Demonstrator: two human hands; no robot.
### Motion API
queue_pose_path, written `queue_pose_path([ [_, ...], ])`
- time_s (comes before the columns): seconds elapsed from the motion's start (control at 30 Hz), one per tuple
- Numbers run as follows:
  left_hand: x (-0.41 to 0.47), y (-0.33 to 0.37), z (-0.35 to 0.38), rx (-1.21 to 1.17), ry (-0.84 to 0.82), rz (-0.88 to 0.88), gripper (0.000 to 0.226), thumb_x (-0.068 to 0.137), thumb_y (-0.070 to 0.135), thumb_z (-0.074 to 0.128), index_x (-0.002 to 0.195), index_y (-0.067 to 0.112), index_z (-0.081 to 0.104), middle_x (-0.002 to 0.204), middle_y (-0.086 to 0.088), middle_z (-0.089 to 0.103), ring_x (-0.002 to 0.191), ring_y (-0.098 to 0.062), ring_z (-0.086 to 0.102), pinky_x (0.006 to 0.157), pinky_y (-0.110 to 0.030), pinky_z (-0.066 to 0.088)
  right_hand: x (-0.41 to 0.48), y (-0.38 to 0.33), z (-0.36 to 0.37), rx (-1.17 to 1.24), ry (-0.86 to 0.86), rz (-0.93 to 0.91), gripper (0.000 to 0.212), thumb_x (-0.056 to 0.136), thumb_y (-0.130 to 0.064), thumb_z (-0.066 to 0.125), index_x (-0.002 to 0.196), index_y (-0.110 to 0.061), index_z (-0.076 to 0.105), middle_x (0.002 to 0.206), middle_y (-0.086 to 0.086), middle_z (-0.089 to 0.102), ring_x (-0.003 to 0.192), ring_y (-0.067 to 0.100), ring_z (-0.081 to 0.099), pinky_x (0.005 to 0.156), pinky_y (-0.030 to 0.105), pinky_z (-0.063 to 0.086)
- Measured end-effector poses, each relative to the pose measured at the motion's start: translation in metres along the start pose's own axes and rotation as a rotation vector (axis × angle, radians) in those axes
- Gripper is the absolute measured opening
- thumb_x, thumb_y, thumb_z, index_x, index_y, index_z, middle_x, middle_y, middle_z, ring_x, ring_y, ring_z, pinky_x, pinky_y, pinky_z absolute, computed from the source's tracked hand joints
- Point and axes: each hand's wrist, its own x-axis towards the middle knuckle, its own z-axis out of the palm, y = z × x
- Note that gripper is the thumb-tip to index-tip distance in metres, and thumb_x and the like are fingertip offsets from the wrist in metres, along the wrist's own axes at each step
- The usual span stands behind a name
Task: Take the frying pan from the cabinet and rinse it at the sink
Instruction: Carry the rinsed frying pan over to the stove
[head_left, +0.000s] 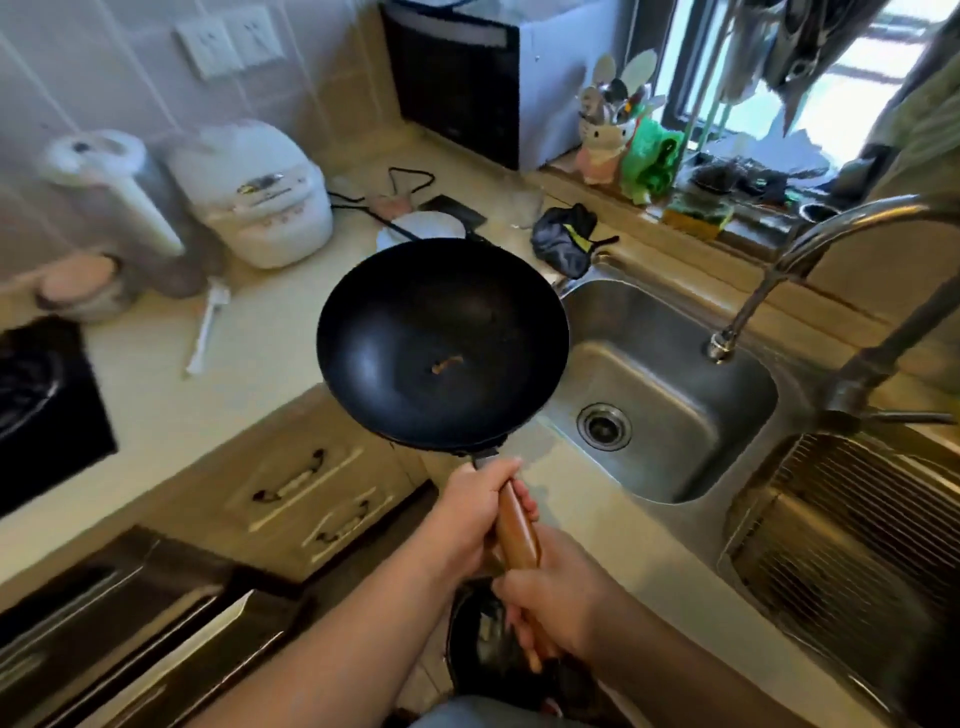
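The black frying pan (441, 343) is held level above the counter's front edge, just left of the steel sink (670, 395). A small brown scrap lies in its bowl. Its wooden handle (517, 535) points back toward me. My left hand (475, 514) grips the handle close to the pan, and my right hand (556, 597) grips its end. The curved faucet (769, 291) hangs over the right side of the basin, with no water running. The cabinet fronts (311, 493) below the counter are closed.
On the counter behind the pan are a white rice cooker (260, 192), a paper towel roll (114, 187), a white plate (421, 231), a dark cloth (566, 239) and a microwave (467, 78). A dish rack (841, 530) sits right of the sink. A black hob (41, 410) is at left.
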Motion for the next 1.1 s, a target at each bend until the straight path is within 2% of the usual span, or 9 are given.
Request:
queue_pose_path([
  [0.13, -0.03, -0.002, -0.04, -0.087, 0.235, 0.151, 0.012, 0.092, 0.013, 0.06, 0.092, 0.002, 0.055, 0.053, -0.006, 0.057, 0.043, -0.017, 0.059, 0.046, -0.027, 0.052, -0.001, -0.004, 0.035, -0.126, -0.147, -0.049, 0.01, 0.079, 0.003, 0.051, 0.086, -0.003, 0.054, 0.048, 0.006, 0.055, 0.033, 0.018, 0.049, 0.033, 0.025, 0.045],
  [0.23, -0.057, -0.006, -0.081, -0.106, 0.333, 0.212, 0.02, 0.089, 0.013, 0.061, 0.104, 0.003, 0.055, 0.057, -0.004, 0.059, 0.046, -0.015, 0.061, 0.048, -0.028, 0.053, 0.001, -0.005, 0.073, -0.178, -0.262, -0.027, 0.013, 0.079, 0.0, 0.054, 0.088, -0.007, 0.058, 0.054, 0.006, 0.059, 0.039, 0.017, 0.053, 0.037, 0.026, 0.049],
  [0.37, -0.101, -0.015, -0.144, -0.138, 0.415, 0.252, 0.027, 0.089, 0.014, 0.062, 0.111, 0.0, 0.056, 0.059, -0.003, 0.06, 0.048, -0.014, 0.061, 0.049, -0.027, 0.054, -0.001, 0.0, 0.136, -0.23, -0.405, -0.021, 0.019, 0.077, -0.003, 0.055, 0.096, -0.006, 0.056, 0.053, 0.002, 0.061, 0.039, 0.014, 0.055, 0.037, 0.025, 0.048],
  [0.5, -0.15, -0.032, -0.212, -0.155, 0.485, 0.284, 0.021, 0.09, 0.014, 0.061, 0.105, 0.0, 0.059, 0.058, -0.001, 0.06, 0.049, -0.011, 0.061, 0.05, -0.025, 0.054, -0.01, 0.014, 0.209, -0.286, -0.5, -0.028, 0.017, 0.081, 0.0, 0.054, 0.095, -0.009, 0.053, 0.051, -0.001, 0.06, 0.036, 0.012, 0.053, 0.035, 0.023, 0.046],
  [0.6, -0.188, -0.049, -0.261, -0.182, 0.571, 0.276, 0.036, 0.091, 0.016, 0.061, 0.121, -0.002, 0.054, 0.061, -0.001, 0.061, 0.052, -0.01, 0.062, 0.05, -0.024, 0.053, -0.021, 0.026, 0.266, -0.362, -0.569, -0.014, 0.017, 0.083, -0.001, 0.054, 0.096, -0.012, 0.054, 0.053, -0.001, 0.061, 0.038, 0.012, 0.054, 0.038, 0.023, 0.047],
  [0.8, -0.268, -0.084, -0.353, -0.297, 0.688, 0.29, 0.026, 0.091, 0.018, 0.062, 0.113, 0.002, 0.061, 0.064, -0.002, 0.064, 0.054, -0.01, 0.065, 0.051, -0.023, 0.054, -0.042, 0.049, 0.372, -0.503, -0.716, 0.064, 0.028, 0.085, -0.005, 0.057, 0.109, -0.017, 0.056, 0.063, 0.0, 0.064, 0.049, 0.012, 0.058, 0.053, 0.026, 0.053],
  [0.93, -0.318, -0.101, -0.408, -0.36, 0.748, 0.317, 0.011, 0.092, 0.016, 0.06, 0.092, 0.006, 0.064, 0.061, -0.002, 0.063, 0.055, -0.011, 0.063, 0.054, -0.025, 0.054, -0.056, 0.062, 0.439, -0.567, -0.792, 0.037, 0.017, 0.085, -0.001, 0.054, 0.1, -0.01, 0.055, 0.055, -0.002, 0.061, 0.043, 0.011, 0.056, 0.047, 0.024, 0.05],
  [1.1, -0.364, -0.119, -0.466, -0.449, 0.849, 0.335, 0.015, 0.091, 0.015, 0.059, 0.078, 0.01, 0.064, 0.06, -0.002, 0.062, 0.055, -0.011, 0.062, 0.058, -0.028, 0.055, -0.065, 0.071, 0.509, -0.655, -0.913, 0.012, 0.011, 0.086, -0.003, 0.054, 0.095, -0.008, 0.056, 0.052, -0.005, 0.059, 0.041, 0.008, 0.055, 0.047, 0.023, 0.051],
])
